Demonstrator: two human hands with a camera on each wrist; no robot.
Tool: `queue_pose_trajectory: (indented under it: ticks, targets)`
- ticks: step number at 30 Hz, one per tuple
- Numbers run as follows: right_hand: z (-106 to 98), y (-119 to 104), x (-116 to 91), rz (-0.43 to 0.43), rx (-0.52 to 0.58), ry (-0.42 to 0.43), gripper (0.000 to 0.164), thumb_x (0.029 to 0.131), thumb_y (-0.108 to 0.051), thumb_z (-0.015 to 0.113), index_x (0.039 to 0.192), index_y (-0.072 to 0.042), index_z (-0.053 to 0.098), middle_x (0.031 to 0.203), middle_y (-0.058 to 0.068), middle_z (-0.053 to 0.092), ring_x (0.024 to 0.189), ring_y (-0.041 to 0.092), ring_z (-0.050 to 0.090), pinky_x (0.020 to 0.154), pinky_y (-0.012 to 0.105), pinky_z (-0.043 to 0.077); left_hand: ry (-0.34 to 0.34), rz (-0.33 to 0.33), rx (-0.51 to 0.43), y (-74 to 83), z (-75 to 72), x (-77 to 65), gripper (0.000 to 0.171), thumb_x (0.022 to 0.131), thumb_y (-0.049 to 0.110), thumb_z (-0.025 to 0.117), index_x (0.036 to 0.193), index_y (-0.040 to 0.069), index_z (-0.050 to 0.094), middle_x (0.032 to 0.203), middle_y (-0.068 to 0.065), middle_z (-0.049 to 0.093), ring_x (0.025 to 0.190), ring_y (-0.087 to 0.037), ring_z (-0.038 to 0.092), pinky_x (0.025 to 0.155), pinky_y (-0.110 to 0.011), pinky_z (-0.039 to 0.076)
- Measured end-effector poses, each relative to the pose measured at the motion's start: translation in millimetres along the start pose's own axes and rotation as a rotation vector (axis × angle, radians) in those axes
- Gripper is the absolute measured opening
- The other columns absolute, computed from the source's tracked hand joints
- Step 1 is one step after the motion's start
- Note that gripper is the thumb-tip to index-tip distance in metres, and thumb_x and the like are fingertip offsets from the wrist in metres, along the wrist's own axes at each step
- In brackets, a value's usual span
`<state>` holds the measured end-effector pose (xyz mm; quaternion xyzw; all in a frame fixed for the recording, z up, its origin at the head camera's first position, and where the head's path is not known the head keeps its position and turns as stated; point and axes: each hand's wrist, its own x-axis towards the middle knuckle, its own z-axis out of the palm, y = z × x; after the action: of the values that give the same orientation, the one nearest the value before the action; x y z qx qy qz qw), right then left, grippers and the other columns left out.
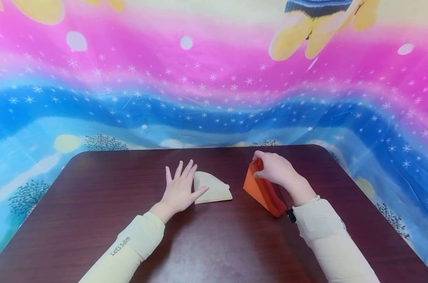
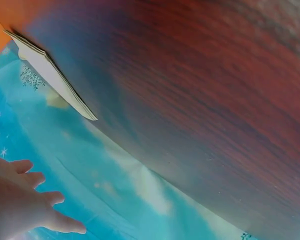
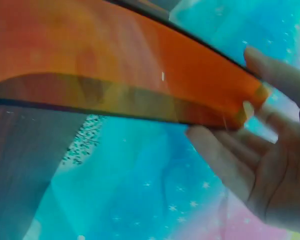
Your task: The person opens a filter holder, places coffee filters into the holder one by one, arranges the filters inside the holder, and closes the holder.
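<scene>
A small stack of pale beige cone coffee filters (image 1: 212, 188) lies on the dark wooden table. My left hand (image 1: 181, 191) has its fingers spread at the stack's left side, with the thumb across its edge in the head view. In the left wrist view, the filters (image 2: 52, 77) show their thin layered edges, apart from the left hand (image 2: 20, 205). To the right, my right hand (image 1: 275, 169) grips the upper end of a wedge-shaped, see-through orange filter holder (image 1: 258, 188). Seen from the right wrist, fingers and thumb lie on either side of the narrow end of the holder (image 3: 155, 70).
The brown table (image 1: 214, 243) has rounded far corners. Behind it and along both sides hangs a colourful printed cloth (image 1: 214, 90) with snowflakes and trees. A black strap (image 1: 291, 215) shows at the right sleeve's cuff.
</scene>
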<state>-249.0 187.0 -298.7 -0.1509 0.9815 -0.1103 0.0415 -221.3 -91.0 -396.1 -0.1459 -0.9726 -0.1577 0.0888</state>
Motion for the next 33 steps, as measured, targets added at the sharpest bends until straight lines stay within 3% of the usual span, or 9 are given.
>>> queue_pose_trajectory:
  ticks: [8, 13, 15, 18, 21, 23, 28, 33]
  targets:
    - [-9.5, -14.6, -15.0, -0.189, 0.031, -0.152, 0.034, 0.075, -0.012, 0.076, 0.105, -0.013, 0.059, 0.092, 0.002, 0.064, 0.080, 0.016, 0.058, 0.071, 0.033, 0.052, -0.039, 0.037, -0.119, 9.4, -9.7, 1.1, 0.079, 0.086, 0.059, 0.052, 0.144, 0.009, 0.035, 0.153, -0.007, 0.029, 0.143, -0.032, 0.022, 0.111, -0.060, 0.015]
    - [-7.7, -31.1, -22.3, -0.267, 0.015, -0.195, 0.033, 0.074, -0.011, 0.077, 0.101, -0.017, 0.059, 0.093, -0.001, 0.063, 0.082, 0.013, 0.058, 0.072, 0.030, 0.053, -0.066, 0.065, -0.203, 15.4, -15.4, 1.8, 0.077, 0.085, 0.056, 0.055, 0.144, 0.012, 0.035, 0.152, -0.005, 0.032, 0.143, -0.028, 0.023, 0.113, -0.056, 0.017]
    - [-5.6, -39.3, -23.5, -0.296, 0.000, -0.197, 0.033, 0.074, -0.011, 0.077, 0.101, -0.017, 0.060, 0.094, -0.002, 0.063, 0.081, 0.012, 0.058, 0.072, 0.029, 0.052, -0.099, 0.071, -0.292, 17.4, -17.8, 1.5, 0.076, 0.084, 0.053, 0.059, 0.144, 0.013, 0.035, 0.152, -0.004, 0.031, 0.143, -0.027, 0.023, 0.113, -0.055, 0.018]
    - [-2.4, -51.6, -24.1, -0.330, -0.005, -0.204, 0.033, 0.074, -0.011, 0.077, 0.101, -0.018, 0.059, 0.094, -0.003, 0.063, 0.081, 0.011, 0.057, 0.071, 0.028, 0.052, -0.180, 0.049, -0.504, 20.0, -21.4, 0.5, 0.073, 0.083, 0.044, 0.065, 0.144, 0.016, 0.035, 0.151, -0.002, 0.033, 0.143, -0.026, 0.022, 0.113, -0.053, 0.021]
    - [1.0, -63.2, -23.3, -0.351, 0.005, -0.216, 0.033, 0.075, -0.012, 0.077, 0.102, -0.019, 0.059, 0.093, -0.004, 0.063, 0.080, 0.011, 0.057, 0.071, 0.028, 0.051, -0.245, 0.036, -0.710, 20.7, -22.5, -0.8, 0.069, 0.082, 0.033, 0.070, 0.142, 0.017, 0.039, 0.148, -0.005, 0.038, 0.139, -0.031, 0.029, 0.110, -0.053, 0.027]
    - [3.5, -69.6, -22.1, -0.360, 0.009, -0.221, 0.034, 0.075, -0.013, 0.076, 0.103, -0.019, 0.058, 0.093, -0.005, 0.062, 0.080, 0.010, 0.057, 0.071, 0.028, 0.051, -0.265, 0.049, -0.791, 20.1, -21.9, -1.8, 0.065, 0.081, 0.026, 0.071, 0.138, 0.014, 0.043, 0.142, -0.007, 0.043, 0.135, -0.033, 0.034, 0.109, -0.052, 0.029]
    - [10.0, -81.7, -17.9, -0.388, 0.019, -0.214, 0.038, 0.075, -0.014, 0.076, 0.108, -0.018, 0.058, 0.094, -0.006, 0.063, 0.082, 0.010, 0.058, 0.076, 0.029, 0.052, -0.265, 0.132, -0.868, 18.5, -17.8, -4.7, 0.053, 0.077, 0.018, 0.075, 0.123, 0.007, 0.051, 0.126, -0.008, 0.053, 0.124, -0.032, 0.047, 0.107, -0.047, 0.035]
    - [13.3, -90.9, -16.0, -0.377, 0.080, -0.235, 0.051, 0.075, -0.013, 0.076, 0.118, -0.017, 0.049, 0.089, -0.005, 0.063, 0.077, 0.008, 0.058, 0.072, 0.026, 0.052, -0.278, 0.131, -0.885, 18.0, -13.0, -6.6, 0.046, 0.076, 0.019, 0.077, 0.114, 0.009, 0.053, 0.113, -0.005, 0.060, 0.109, -0.023, 0.057, 0.101, -0.045, 0.042]
